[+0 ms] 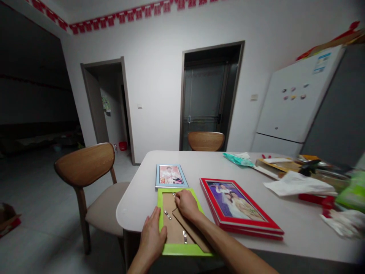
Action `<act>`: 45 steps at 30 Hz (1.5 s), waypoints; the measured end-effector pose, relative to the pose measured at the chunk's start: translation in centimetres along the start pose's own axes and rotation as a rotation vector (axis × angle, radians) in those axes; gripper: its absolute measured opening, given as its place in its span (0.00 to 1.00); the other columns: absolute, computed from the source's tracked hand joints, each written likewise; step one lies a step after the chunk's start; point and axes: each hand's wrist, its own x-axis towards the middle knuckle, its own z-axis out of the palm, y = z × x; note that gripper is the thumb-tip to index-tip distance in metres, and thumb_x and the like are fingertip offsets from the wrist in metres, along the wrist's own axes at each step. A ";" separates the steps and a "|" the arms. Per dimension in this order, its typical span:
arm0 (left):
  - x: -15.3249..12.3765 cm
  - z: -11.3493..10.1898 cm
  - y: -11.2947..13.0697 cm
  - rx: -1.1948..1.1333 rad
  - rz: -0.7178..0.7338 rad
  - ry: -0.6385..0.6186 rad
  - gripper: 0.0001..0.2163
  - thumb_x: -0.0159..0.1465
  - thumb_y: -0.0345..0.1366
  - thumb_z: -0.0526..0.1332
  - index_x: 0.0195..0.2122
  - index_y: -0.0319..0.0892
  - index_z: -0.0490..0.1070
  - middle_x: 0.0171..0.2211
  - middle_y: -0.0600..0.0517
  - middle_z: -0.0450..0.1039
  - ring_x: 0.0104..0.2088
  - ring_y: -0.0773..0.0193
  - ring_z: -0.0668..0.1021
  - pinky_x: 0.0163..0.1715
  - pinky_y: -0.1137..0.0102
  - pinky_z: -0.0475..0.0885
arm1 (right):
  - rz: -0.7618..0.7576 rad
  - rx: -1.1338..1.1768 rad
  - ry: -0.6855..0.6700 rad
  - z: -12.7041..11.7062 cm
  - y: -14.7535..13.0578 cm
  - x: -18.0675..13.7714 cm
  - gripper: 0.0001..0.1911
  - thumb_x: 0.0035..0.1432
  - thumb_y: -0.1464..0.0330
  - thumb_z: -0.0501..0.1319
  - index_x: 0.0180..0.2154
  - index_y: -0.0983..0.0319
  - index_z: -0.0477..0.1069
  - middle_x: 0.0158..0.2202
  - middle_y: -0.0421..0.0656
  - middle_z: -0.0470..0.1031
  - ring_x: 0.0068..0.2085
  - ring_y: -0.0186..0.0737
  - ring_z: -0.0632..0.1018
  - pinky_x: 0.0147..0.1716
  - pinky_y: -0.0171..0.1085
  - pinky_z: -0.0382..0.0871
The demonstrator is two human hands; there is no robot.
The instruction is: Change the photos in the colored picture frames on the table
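A lime-green picture frame (182, 249) lies face down near the table's front edge, its brown backing board and metal clips showing. My left hand (151, 234) lies flat with fingers stretched out on the frame's left side, holding it down. My right hand (186, 203) rests on the backing board at the frame's far end, fingertips pinched at a small metal clip (173, 194). A cardboard stand flap (191, 230) lies under my right forearm.
A small light-blue framed photo (170, 176) lies just beyond the green frame. A stack of red framed photos (241, 207) sits to the right. Papers, bags and clutter (299, 182) fill the table's right end. A wooden chair (87, 167) stands left; a fridge (296, 102) at right.
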 end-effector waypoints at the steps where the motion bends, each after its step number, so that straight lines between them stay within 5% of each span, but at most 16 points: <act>1: 0.0 -0.1 0.1 -0.004 0.002 -0.003 0.26 0.52 0.29 0.50 0.54 0.29 0.52 0.55 0.42 0.55 0.55 0.60 0.60 0.55 0.66 0.50 | 0.011 -0.010 0.002 0.1 0.3 0.3 0.14 0.53 0.68 0.50 0.29 0.64 0.73 0.32 0.48 0.72 0.37 0.39 0.70 0.35 0.33 0.56; 11: 0.1 0.0 0.2 -0.033 0.002 0.008 0.26 0.51 0.29 0.51 0.53 0.31 0.54 0.55 0.44 0.55 0.55 0.62 0.59 0.54 0.71 0.50 | -0.006 -0.006 -0.035 0.9 0.2 0.8 0.15 0.52 0.67 0.50 0.36 0.57 0.73 0.37 0.45 0.71 0.40 0.40 0.68 0.39 0.35 0.57; 17: 0.1 0.1 0.1 -0.021 -0.003 0.013 0.26 0.51 0.29 0.50 0.54 0.30 0.53 0.55 0.43 0.55 0.55 0.61 0.59 0.54 0.71 0.51 | -0.150 0.123 -0.082 -2.2 0.2 -1.4 0.18 0.50 0.69 0.52 0.44 0.61 0.68 0.39 0.46 0.71 0.41 0.38 0.69 0.42 0.33 0.58; 20: 0.1 0.2 0.0 -0.022 0.001 0.021 0.26 0.51 0.30 0.50 0.53 0.30 0.53 0.55 0.43 0.56 0.54 0.61 0.60 0.53 0.71 0.52 | -0.314 0.274 -0.264 -4.7 1.1 -3.8 0.18 0.46 0.68 0.56 0.42 0.60 0.69 0.44 0.45 0.67 0.45 0.39 0.67 0.45 0.34 0.57; 24: 0.1 0.3 0.1 -0.022 -0.013 0.025 0.26 0.52 0.30 0.50 0.53 0.30 0.53 0.55 0.43 0.55 0.55 0.61 0.59 0.54 0.70 0.51 | -0.323 0.316 -0.500 -6.2 2.1 -6.2 0.17 0.38 0.68 0.61 0.36 0.57 0.73 0.51 0.43 0.60 0.50 0.43 0.63 0.49 0.37 0.54; 32: 0.1 0.3 0.5 0.001 -0.021 0.016 0.26 0.51 0.29 0.50 0.53 0.30 0.54 0.55 0.43 0.54 0.55 0.61 0.59 0.54 0.70 0.50 | -0.291 0.357 -0.382 -5.1 1.1 -7.2 0.07 0.43 0.68 0.59 0.27 0.59 0.75 0.48 0.44 0.62 0.50 0.42 0.63 0.48 0.37 0.53; 38: 0.1 0.2 0.5 -0.046 -0.036 0.011 0.26 0.51 0.30 0.51 0.54 0.32 0.53 0.56 0.44 0.54 0.55 0.62 0.59 0.54 0.70 0.51 | -0.167 0.256 -0.212 -5.0 1.4 -7.5 0.22 0.42 0.66 0.58 0.44 0.62 0.67 0.47 0.49 0.63 0.47 0.43 0.65 0.45 0.36 0.57; 45: 0.2 0.5 -0.1 -0.096 -0.016 0.044 0.27 0.51 0.32 0.52 0.53 0.30 0.53 0.55 0.43 0.55 0.54 0.61 0.60 0.54 0.70 0.52 | -0.107 0.185 -0.123 -4.2 1.1 -7.1 0.21 0.39 0.72 0.56 0.40 0.62 0.68 0.38 0.46 0.70 0.41 0.41 0.69 0.39 0.34 0.59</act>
